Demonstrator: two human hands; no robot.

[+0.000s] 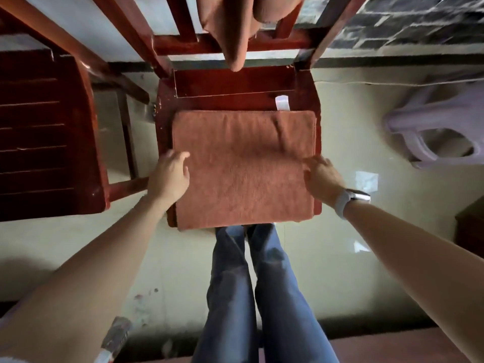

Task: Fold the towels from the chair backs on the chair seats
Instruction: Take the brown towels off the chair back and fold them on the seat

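On the red wooden chair seat in front of you, a rust-coloured towel lies folded flat, its near edge overhanging the front. Your left hand rests on its left edge, fingers relaxed and loosely spread. Your right hand, watch on the wrist, touches the right edge; whether it pinches the cloth cannot be told. A second towel hangs over the chair back.

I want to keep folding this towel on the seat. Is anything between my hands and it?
Nothing visible is. The left hand rests at the towel's left edge and the right hand at its right edge, on the chair seat. Another towel hangs clear on the chair back.
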